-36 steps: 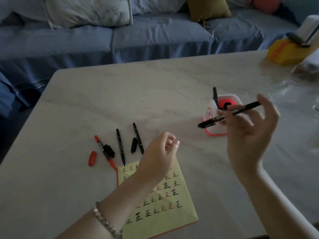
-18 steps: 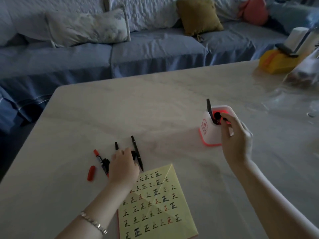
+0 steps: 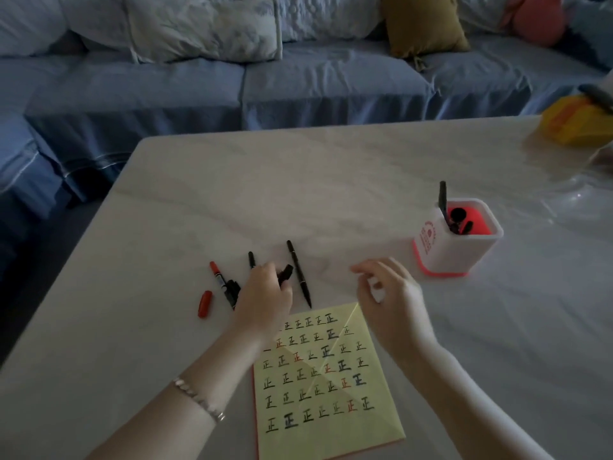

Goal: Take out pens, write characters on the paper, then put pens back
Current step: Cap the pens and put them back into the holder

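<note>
A yellow paper (image 3: 361,429) covered with rows of written characters lies at the table's near edge. Above it lie a red pen (image 3: 217,274), its red cap (image 3: 205,303), a black cap (image 3: 233,289) and an uncapped black pen (image 3: 298,273). My left hand (image 3: 265,298) rests over another black pen (image 3: 251,259) and pinches a black pen cap (image 3: 286,272). My right hand (image 3: 389,295) hovers over the paper's top corner, fingers loosely curled, holding nothing. The white and red pen holder (image 3: 441,252) at the right holds several black pens.
The pale marble table (image 3: 298,194) ends at a blue sofa (image 3: 298,84) with cushions behind. A yellow object (image 3: 578,124) and clear plastic sit at the far right edge.
My right hand put its black pen into the holder and came back toward the paper. My left hand dropped to the loose pens and took hold of a black cap.
</note>
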